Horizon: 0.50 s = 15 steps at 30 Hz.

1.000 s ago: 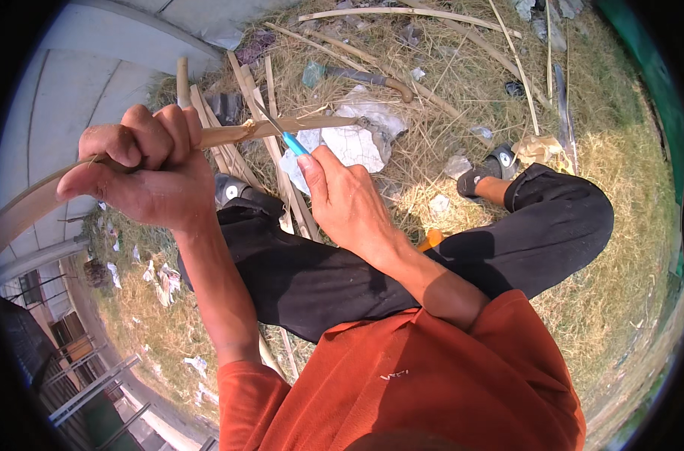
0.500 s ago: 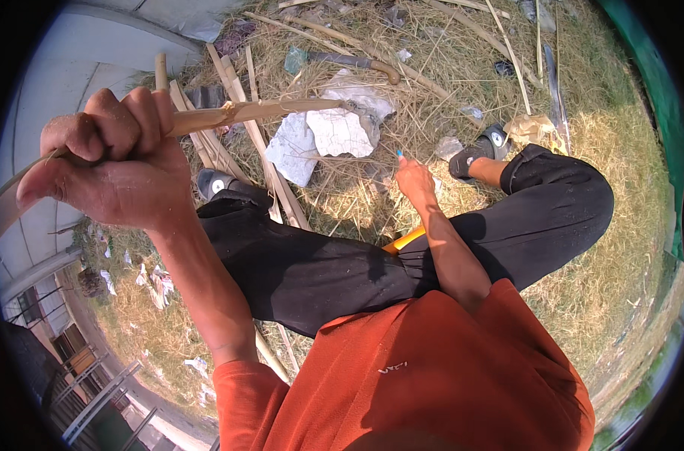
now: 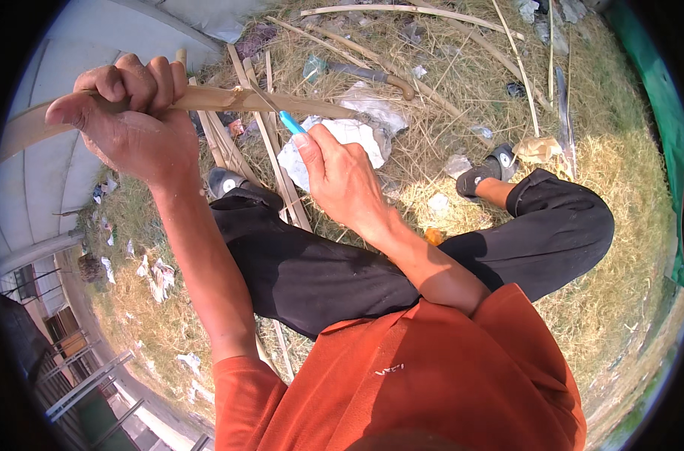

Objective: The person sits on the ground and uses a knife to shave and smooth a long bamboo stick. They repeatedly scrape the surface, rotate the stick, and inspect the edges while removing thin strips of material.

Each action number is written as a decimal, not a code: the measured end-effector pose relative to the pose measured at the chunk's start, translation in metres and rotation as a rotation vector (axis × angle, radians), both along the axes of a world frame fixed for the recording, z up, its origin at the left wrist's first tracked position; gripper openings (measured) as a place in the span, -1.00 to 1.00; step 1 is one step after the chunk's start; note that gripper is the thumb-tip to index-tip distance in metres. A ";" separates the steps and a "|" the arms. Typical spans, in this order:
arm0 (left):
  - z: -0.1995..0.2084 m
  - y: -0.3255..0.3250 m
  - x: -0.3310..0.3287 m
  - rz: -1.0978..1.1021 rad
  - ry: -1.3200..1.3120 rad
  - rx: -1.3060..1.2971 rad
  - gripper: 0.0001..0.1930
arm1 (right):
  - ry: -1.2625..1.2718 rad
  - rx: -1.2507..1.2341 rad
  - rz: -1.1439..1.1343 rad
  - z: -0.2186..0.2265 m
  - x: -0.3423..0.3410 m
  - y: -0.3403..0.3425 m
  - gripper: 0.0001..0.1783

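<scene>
Raised at the left, my left hand [image 3: 135, 113] is closed around a long split bamboo strip [image 3: 304, 107], which runs from the left rim across to the middle. My right hand [image 3: 345, 177] grips a small knife by its bright blue handle [image 3: 291, 122], thumb along it. The thin blade points up and left and meets the strip just right of my left fist, at a rough, frayed spot. Whether the edge is biting into the bamboo I cannot tell.
Pale broken slabs [image 3: 364, 139] lie between my feet. Beyond them a large blade with a curved wooden handle [image 3: 398, 84] rests on dry grass. Several loose bamboo strips [image 3: 285, 184] are scattered about. A white wall [image 3: 63, 150] stands left, a green sheet [image 3: 650, 90] right.
My right hand has come up and left from between my knees, bringing the knife blade to the bamboo strip. My left hand with the strip has shifted slightly upward.
</scene>
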<state>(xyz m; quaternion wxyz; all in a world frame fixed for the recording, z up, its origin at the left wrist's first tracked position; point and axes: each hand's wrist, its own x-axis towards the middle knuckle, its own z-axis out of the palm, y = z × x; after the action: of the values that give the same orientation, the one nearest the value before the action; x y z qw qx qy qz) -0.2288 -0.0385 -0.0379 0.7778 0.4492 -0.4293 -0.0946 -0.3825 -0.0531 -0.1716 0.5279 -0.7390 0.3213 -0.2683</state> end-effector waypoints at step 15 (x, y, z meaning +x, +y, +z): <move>-0.002 0.021 0.005 -0.352 0.058 0.011 -0.34 | 0.469 -0.120 -0.178 -0.149 0.015 -0.039 -0.56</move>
<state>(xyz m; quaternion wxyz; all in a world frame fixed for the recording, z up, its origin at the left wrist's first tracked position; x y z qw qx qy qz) -0.2239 -0.0175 -0.0397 0.7588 0.3684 -0.4781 -0.2448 -0.3676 -0.0923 -0.3201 0.3685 -0.7799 0.4820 -0.1537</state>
